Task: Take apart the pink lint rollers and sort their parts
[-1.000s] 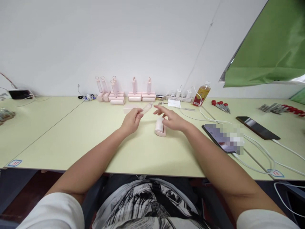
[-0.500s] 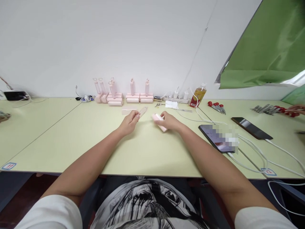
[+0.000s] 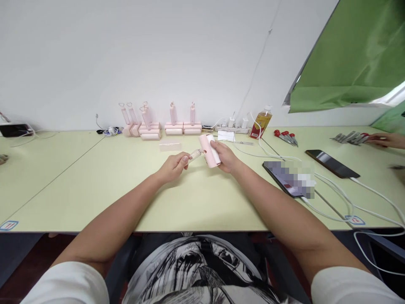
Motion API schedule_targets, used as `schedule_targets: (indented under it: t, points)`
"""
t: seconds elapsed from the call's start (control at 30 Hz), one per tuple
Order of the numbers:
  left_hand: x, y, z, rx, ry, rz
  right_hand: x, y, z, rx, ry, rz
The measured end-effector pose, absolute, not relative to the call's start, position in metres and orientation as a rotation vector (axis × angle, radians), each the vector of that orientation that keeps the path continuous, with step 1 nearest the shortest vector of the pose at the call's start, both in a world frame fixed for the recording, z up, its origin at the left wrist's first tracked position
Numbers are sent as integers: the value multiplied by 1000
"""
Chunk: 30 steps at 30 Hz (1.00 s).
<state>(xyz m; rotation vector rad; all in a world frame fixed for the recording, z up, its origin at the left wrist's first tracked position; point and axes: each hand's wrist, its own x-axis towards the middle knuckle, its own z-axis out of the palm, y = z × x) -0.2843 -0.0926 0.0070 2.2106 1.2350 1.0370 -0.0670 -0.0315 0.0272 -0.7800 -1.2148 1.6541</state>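
Note:
My left hand (image 3: 173, 166) is closed in a pinch on a clear pink handle piece (image 3: 195, 155) that points right. My right hand (image 3: 225, 156) is closed round a pink roller head (image 3: 209, 150), lifted off the pale green table (image 3: 95, 185) with its end close to the handle's tip. I cannot tell whether the two parts touch. A clear plastic cover (image 3: 170, 145) lies on the table just behind my left hand.
Several assembled pink rollers (image 3: 158, 122) stand along the wall. A power strip (image 3: 232, 126), a bottle (image 3: 260, 122) and red-handled tools (image 3: 285, 137) lie further right. Two phones (image 3: 286, 177) (image 3: 332, 163) with white cables (image 3: 332, 202) sit at right. Another person's hand (image 3: 386, 139) reaches in at far right.
My right hand took hold of the roller head, lifted it off the table and brought it to the handle piece in my left hand.

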Motion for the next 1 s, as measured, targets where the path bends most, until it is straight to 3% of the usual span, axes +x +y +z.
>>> schedule_targets:
  t: [0.67,1.0]
  points:
    - [-280,-95,9,1752,1018,829,-69,-35,27,-689,-1277,1611]
    - [-286,-89,8,1986,1213,878,-68,-34,24,-792,-1380,1507]
